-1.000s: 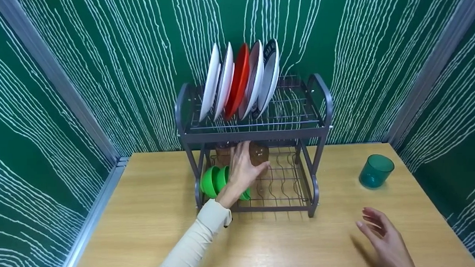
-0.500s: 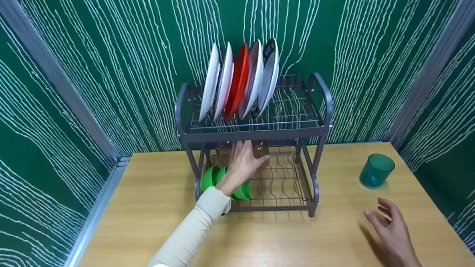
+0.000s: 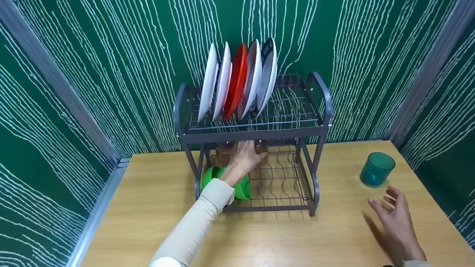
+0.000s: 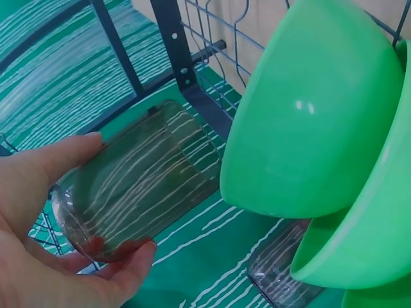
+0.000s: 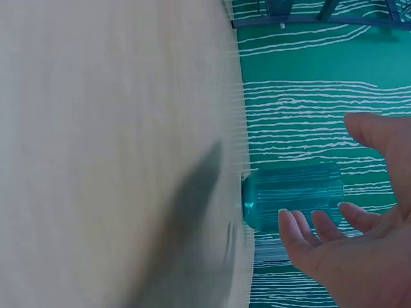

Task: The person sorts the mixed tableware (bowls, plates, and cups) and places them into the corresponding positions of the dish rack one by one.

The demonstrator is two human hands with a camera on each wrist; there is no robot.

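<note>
My left hand [image 3: 243, 159] reaches into the lower tier of a two-tier dish rack [image 3: 257, 135]. It holds a brownish see-through glass [image 4: 144, 183], thumb on one side and fingers on the other. A second such glass [image 4: 279, 263] shows beside it, partly behind green bowls [image 4: 308, 122]. In the head view those green bowls [image 3: 244, 188] stand on edge under my left wrist. My right hand [image 3: 397, 222] hangs over the table with its fingers spread and loosely bent, holding nothing. Just beyond its fingertips stands an upright teal glass [image 3: 377, 169], apart from the hand.
Several plates stand on edge in the rack's upper tier, among them a red plate [image 3: 235, 83]. The rack stands toward the back of a wooden table [image 3: 290, 243]. Green walls [image 3: 138, 73] with white lines enclose the back and sides.
My right hand has moved forward, toward the teal glass. My left hand has gone slightly deeper into the lower tier, around the brownish glass.
</note>
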